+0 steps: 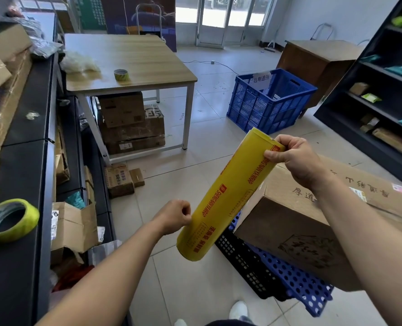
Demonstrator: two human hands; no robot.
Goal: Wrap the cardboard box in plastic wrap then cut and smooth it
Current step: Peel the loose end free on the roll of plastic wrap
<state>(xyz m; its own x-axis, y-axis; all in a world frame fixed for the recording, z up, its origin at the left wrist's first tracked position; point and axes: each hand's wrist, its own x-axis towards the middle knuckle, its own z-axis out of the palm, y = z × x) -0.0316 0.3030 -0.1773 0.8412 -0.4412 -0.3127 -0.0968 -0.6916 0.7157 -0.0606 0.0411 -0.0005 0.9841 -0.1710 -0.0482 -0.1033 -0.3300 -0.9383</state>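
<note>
Left hand (174,216), right hand (296,158) both pinching wrap roll (228,196), axis slanting near-left to far-right.

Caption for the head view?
Right hand grips the wrap roll; left hand curled against it, beside the cardboard box.

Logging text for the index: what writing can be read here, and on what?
"SHENG NAN YA WRAP": yellow wrap roll; its Chinese print is blurred.
"超期退回": white sign in the blue crate.
"厚道": cardboard box; remainder unclear.
Small carton labels: unreadable.
</note>
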